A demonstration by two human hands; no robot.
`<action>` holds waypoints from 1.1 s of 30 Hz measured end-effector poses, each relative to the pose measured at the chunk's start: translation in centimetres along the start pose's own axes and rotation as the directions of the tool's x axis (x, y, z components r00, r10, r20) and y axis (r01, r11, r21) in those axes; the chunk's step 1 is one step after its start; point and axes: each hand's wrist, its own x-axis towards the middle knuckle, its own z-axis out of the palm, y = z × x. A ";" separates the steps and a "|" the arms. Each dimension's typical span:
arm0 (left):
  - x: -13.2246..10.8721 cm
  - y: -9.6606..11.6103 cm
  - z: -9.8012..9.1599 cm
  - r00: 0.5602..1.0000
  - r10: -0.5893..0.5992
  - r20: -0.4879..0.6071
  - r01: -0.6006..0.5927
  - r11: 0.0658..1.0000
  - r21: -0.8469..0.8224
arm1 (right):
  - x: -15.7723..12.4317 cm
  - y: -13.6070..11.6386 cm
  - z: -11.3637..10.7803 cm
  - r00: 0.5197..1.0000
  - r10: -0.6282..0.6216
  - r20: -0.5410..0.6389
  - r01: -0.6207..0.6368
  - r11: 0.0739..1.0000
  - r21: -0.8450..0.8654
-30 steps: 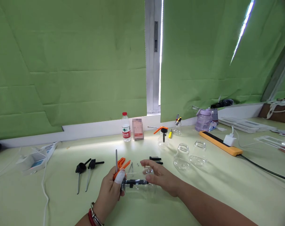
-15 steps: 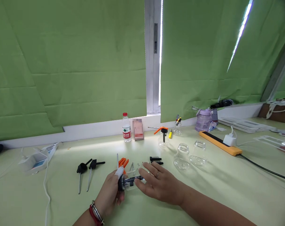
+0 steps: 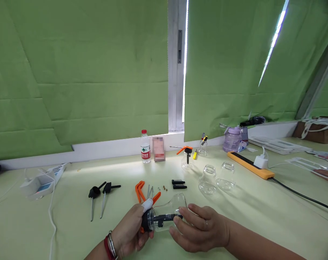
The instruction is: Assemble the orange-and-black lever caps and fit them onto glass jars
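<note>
A clear bottle (image 3: 167,216) lies sideways between my hands, with a black part and tube inside its neck. My left hand (image 3: 134,225) is wrapped round the black cap (image 3: 146,220) at the neck; its thumb has a white covering. The curved fingers of my right hand (image 3: 197,227) rest against the bottle's wide base. Orange levers (image 3: 140,191) are behind my left hand, one of them close to its thumb. Metal rods (image 3: 150,191), small brown pieces (image 3: 165,188) and two black spring parts (image 3: 179,184) lie beyond the bottle.
Two black nozzle heads with tubes (image 3: 95,193) lie at left. Clear bottles (image 3: 207,180) stand at right, and one with an orange trigger (image 3: 187,160) behind them. A water bottle (image 3: 145,150), power strip (image 3: 250,165), purple jug (image 3: 232,140) and white cable (image 3: 52,220) are around.
The held bottle and both hands have shifted right and slightly down. My right hand has moved back toward the bottle's base, uncovering more of the bottle and the small pieces behind it.
</note>
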 end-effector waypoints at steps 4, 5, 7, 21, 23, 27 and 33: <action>0.0 0.0 0.0 0.998 -0.052 0.044 0.052 0.999 0.003 | 0.1 0.0 -0.8 0.876 0.194 0.442 -0.376 0.848 0.373; 0.0 0.0 0.0 0.998 -0.046 0.049 0.046 0.999 0.007 | 0.1 -0.1 -0.7 0.857 0.201 0.474 -0.407 0.829 0.384; 0.2 0.0 -0.1 0.999 0.022 0.028 -0.023 1.000 0.012 | -0.1 -0.3 -0.1 0.884 0.195 0.425 -0.352 0.876 0.330; 2.2 -0.1 -3.1 0.961 0.234 -0.148 -0.248 0.965 -0.084 | -1.1 0.6 0.9 0.983 0.184 -0.013 -0.182 0.962 -0.204; 2.4 -0.2 -3.4 0.941 0.277 -0.195 -0.289 0.957 -0.035 | -2.9 0.5 0.8 0.914 0.404 0.037 -0.398 0.911 -0.112; 2.7 -0.3 -3.5 0.925 0.292 -0.244 -0.303 0.953 -0.008 | -6.9 -0.6 0.0 0.539 0.811 0.227 -0.838 0.545 0.042; 2.8 -0.5 -3.2 0.933 0.265 -0.243 -0.280 0.960 -0.030 | -11.5 -1.8 -2.0 -0.021 0.924 0.383 -0.982 -0.091 0.164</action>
